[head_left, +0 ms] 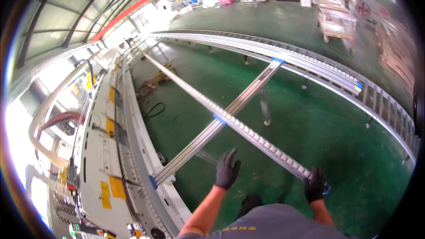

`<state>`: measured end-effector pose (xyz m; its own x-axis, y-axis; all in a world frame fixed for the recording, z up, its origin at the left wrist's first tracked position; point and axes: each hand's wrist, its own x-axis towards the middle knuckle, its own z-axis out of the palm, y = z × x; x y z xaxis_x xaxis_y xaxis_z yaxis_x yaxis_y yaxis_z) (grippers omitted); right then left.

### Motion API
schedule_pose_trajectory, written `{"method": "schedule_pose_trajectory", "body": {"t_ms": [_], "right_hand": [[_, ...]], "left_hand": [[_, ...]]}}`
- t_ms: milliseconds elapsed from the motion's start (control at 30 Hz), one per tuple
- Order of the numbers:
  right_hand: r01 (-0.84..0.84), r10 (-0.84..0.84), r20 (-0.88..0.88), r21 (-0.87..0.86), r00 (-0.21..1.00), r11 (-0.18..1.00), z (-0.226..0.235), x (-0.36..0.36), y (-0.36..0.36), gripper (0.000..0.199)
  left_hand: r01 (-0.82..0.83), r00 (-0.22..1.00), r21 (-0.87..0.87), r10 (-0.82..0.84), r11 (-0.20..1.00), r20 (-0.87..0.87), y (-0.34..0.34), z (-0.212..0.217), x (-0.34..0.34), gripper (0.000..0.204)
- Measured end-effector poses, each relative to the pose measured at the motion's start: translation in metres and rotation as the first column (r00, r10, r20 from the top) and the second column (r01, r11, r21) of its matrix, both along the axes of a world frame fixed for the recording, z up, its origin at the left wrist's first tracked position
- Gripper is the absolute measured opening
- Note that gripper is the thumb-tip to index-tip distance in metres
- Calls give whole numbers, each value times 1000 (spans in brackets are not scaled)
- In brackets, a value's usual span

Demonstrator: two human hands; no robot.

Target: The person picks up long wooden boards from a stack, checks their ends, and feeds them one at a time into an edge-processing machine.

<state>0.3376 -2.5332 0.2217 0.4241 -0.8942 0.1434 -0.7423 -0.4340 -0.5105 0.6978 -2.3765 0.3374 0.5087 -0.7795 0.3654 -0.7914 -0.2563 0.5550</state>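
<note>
A long, narrow metal profile [261, 142] with a row of pale segments along it lies diagonally across a slotted aluminium cross beam [188, 152]. Where the two cross, a blue pad [220, 120] shows on the beam. My right hand [314, 184], in a dark glove, is closed around the profile's near end, beside a blue end piece [327, 189]. Left of the profile, my left hand [227, 170], also gloved, hangs in the air with its fingers apart and nothing in them.
A long machine [99, 150] with yellow labels runs along the left. At the far side, a roller conveyor [380, 102] carries more long profiles [310, 64]. A support leg [264, 106] stands under the beam. A black cable loop [155, 109] lies on the green floor, and a cart [336, 20] stands far right.
</note>
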Motion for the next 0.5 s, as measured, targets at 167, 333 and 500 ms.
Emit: {"method": "schedule_pose_trajectory", "body": {"t_ms": [167, 333, 500], "right_hand": [[25, -41, -200, -84, 979, 996, -33, 17, -34, 27], [314, -280, -259, 100, 925, 944, 6, 42, -35, 24], [469, -407, -344, 120, 846, 875, 10, 42, -18, 24]], "left_hand": [[137, 978, 119, -153, 983, 141, -186, -65, 133, 53], [164, 963, 346, -226, 924, 147, -392, -121, 205, 65], [60, 984, 415, -124, 908, 128, -556, -230, 262, 90]]}}
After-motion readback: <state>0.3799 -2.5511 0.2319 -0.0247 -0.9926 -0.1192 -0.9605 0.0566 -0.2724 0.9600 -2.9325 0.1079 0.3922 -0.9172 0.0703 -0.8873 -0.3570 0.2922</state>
